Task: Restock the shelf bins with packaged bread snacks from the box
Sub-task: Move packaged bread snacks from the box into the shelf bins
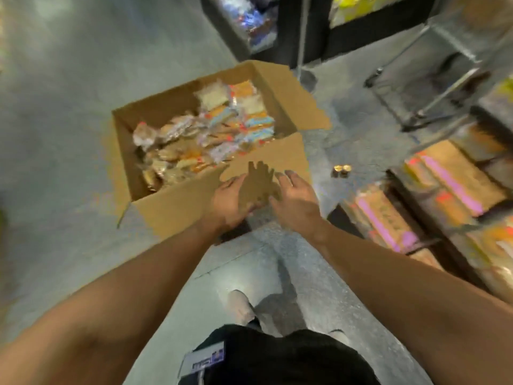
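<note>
The open cardboard box sits on the smooth grey floor, heaped with glossy, crinkled packets of bread snacks. Both bare arms reach out over its near flap: the left hand and right hand hang side by side, fingers loosely spread, holding nothing, though blur smears the fingertips. On the right, dark shelf bins hold flat orange-and-pink packs.

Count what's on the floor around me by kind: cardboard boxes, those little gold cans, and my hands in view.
Cardboard box: 1, open, filled with packaged bread snacks too blurred and heaped to count
Small gold cans: 2, side by side on the floor
Hands: 2, left hand and right hand, both empty
Total: 5
</note>
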### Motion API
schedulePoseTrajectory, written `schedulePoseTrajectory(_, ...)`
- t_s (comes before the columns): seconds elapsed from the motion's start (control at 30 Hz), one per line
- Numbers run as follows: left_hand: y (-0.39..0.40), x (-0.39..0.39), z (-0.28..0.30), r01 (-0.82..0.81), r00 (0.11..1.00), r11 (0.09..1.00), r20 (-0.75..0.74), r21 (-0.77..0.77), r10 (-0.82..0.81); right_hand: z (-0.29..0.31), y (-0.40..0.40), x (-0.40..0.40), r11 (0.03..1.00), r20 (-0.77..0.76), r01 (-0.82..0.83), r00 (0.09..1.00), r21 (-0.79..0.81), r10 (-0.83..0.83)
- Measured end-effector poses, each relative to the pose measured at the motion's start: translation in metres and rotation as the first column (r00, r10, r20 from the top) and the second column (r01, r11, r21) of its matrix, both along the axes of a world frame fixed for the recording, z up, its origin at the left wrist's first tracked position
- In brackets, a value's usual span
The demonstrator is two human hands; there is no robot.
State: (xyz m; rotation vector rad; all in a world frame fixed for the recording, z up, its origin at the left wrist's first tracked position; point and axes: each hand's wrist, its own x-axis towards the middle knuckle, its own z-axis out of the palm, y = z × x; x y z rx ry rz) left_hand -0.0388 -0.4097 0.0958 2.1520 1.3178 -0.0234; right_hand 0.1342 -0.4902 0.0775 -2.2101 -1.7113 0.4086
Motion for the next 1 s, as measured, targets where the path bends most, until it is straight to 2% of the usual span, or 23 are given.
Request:
schedulePoseTrajectory(0.1,0.041,-0.059,0.001,-0.108,0.994,0.994,-0.012,0.021,0.108,0.005,0.057,-0.052,0.997,-0.014,-0.067,0.998,0.023,0.068)
schedulePoseTrajectory(0.2,0.084,-0.109,0.004,-0.193,0.977,0.98,-0.086,0.058,0.197,0.012,0.114,-0.097,0.992,-0.03,-0.123,0.992,-0.006,0.123)
schedulePoseTrajectory(0.37,0.15,-0.136,-0.011,-0.216,0.971,0.976,-0.092,0.04,0.219,-0.004,0.182,-0.117,0.988,-0.101,-0.14,0.986,-0.071,0.132)
schedulePoseTrajectory(0.7,0.263,-0.075,-0.084,-0.22,0.969,0.967,-0.142,-0.126,0.202,-0.087,0.298,-0.055,0.944,-0.17,0.0,0.984,-0.33,-0.06)
schedulePoseTrajectory(1.0,0.351,-0.022,-0.183,-0.248,0.966,0.919,-0.145,-0.306,0.212,-0.178,0.38,-0.012,0.855,-0.232,-0.039,0.968,-0.517,-0.096)
